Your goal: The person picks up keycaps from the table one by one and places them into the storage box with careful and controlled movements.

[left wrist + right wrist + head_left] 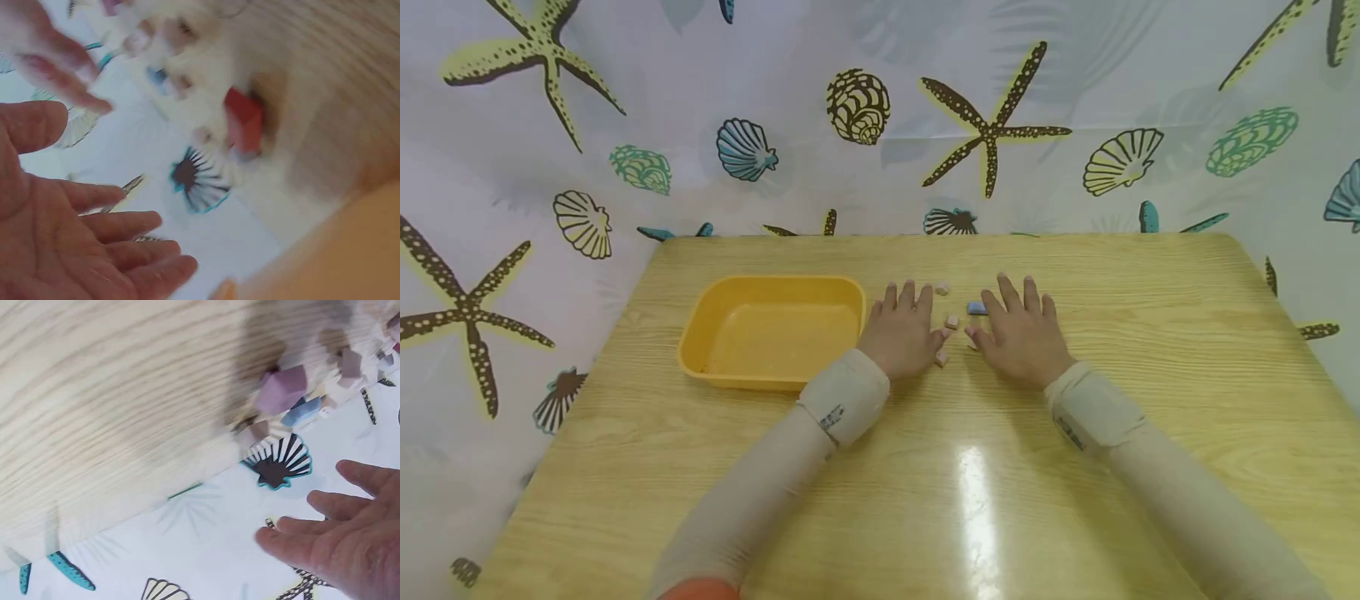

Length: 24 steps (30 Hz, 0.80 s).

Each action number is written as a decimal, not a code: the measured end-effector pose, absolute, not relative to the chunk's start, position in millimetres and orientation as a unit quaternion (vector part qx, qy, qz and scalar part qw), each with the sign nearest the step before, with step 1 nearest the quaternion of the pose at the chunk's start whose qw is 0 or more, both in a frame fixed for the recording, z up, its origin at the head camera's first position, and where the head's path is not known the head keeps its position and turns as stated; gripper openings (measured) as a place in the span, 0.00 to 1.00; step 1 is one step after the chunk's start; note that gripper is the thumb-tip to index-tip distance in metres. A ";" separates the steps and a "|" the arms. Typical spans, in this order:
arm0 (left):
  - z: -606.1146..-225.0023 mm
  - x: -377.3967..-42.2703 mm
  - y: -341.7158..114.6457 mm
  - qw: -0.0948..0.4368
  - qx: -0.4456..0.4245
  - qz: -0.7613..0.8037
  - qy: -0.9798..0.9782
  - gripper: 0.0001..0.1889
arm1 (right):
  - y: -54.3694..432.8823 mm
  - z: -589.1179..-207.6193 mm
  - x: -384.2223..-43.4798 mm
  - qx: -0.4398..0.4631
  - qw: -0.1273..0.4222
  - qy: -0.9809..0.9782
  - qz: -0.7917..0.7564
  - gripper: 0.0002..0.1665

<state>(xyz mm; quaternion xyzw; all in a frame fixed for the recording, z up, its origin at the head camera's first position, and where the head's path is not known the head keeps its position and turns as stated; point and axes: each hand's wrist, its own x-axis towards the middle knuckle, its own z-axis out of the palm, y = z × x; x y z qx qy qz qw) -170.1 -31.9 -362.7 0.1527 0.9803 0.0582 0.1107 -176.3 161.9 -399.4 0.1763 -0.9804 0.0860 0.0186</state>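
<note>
No text can be read: the small dark print (832, 417) on the left wrist band (854, 392), by the near right corner of the yellow tray (745, 382), and the similar dark mark (1070, 433) on the right wrist band (1101, 407), farther right of that tray, are both too blurred to make out

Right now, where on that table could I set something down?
Bare table lies between the right hand and the table's right edge, and between the forearms. It's crowded between that hand and the left hand, where blocks lie; the tray fills the left hand's other side.
</note>
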 end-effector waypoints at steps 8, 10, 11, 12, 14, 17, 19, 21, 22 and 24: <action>-318.5 -152.1 -110.9 -0.029 0.161 0.148 0.975 0.33 | 124.0 -394.6 -172.9 0.283 0.136 -0.944 0.096 0.25; -310.5 -153.2 -141.5 -0.057 0.129 0.166 0.976 0.32 | 117.2 -393.8 -172.3 0.296 0.147 -0.939 0.097 0.25; -308.7 -154.6 -158.0 -0.067 0.108 0.175 0.976 0.32 | 114.5 -393.8 -172.3 0.300 0.152 -0.937 0.095 0.24; -307.8 -156.0 -174.8 -0.072 0.087 0.181 0.977 0.32 | 112.3 -394.2 -172.1 0.305 0.159 -0.934 0.094 0.24; -309.2 -158.8 -208.1 -0.065 0.043 0.182 0.980 0.32 | 109.0 -395.3 -171.7 0.315 0.173 -0.929 0.091 0.23; -318.0 -160.4 -252.5 -0.021 -0.022 0.171 0.985 0.33 | 106.1 -398.0 -171.1 0.329 0.190 -0.921 0.089 0.21; -326.5 -160.1 -275.2 0.013 -0.056 0.153 0.987 0.32 | 104.7 -399.9 -171.2 0.335 0.195 -0.917 0.089 0.20; -335.9 -159.7 -291.2 0.040 -0.075 0.133 0.988 0.31 | 103.3 -401.4 -171.6 0.338 0.194 -0.917 0.090 0.20; -340.3 -159.6 -296.8 0.048 -0.079 0.124 0.988 0.30 | 102.9 -401.9 -171.6 0.337 0.193 -0.917 0.090 0.20; -347.8 -159.7 -303.6 0.055 -0.083 0.112 0.989 0.28 | 102.6 -402.3 -170.9 0.334 0.188 -0.919 0.090 0.19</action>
